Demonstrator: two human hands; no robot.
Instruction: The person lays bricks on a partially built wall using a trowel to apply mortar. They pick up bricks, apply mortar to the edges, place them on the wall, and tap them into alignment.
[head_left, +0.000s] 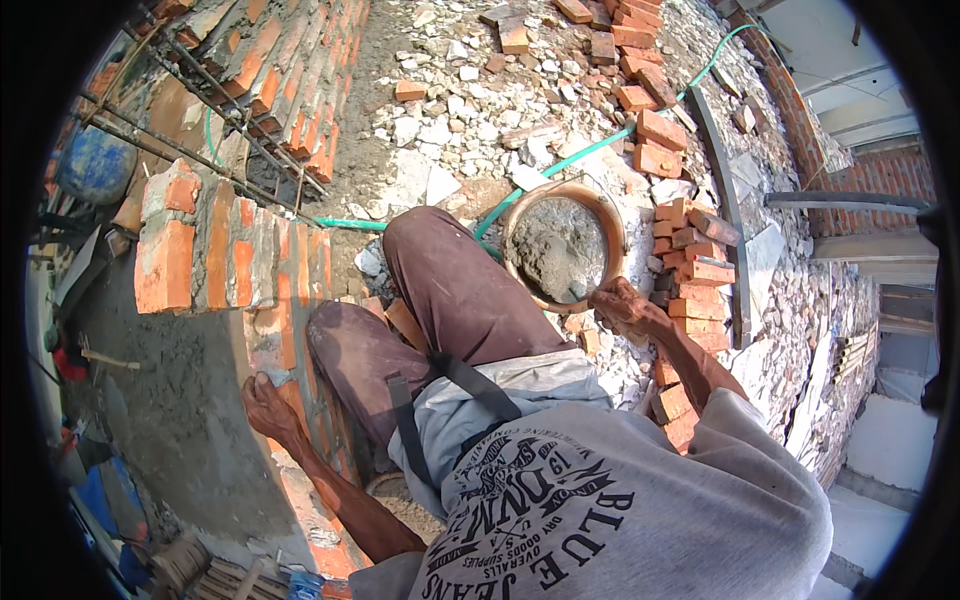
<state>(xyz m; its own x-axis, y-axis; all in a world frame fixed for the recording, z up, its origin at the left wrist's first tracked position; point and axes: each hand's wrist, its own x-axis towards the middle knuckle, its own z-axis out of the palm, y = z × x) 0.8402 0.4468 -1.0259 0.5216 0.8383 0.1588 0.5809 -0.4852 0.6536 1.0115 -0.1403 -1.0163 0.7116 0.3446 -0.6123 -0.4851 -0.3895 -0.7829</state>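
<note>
Grey mortar, tan bucket, orange bricks, green hose, brown trousers, grey shirt (black-lettered).

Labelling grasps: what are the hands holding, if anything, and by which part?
Right hand curled at the bowl rim: can't tell if it grips anything. Left hand, at the wall: nothing visibly held.

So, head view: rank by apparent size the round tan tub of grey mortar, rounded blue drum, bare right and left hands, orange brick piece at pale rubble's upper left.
1. Round tan tub
2. Rounded blue drum
3. Bare right hand and bare left hand: too alike to rank
4. Orange brick piece
</note>
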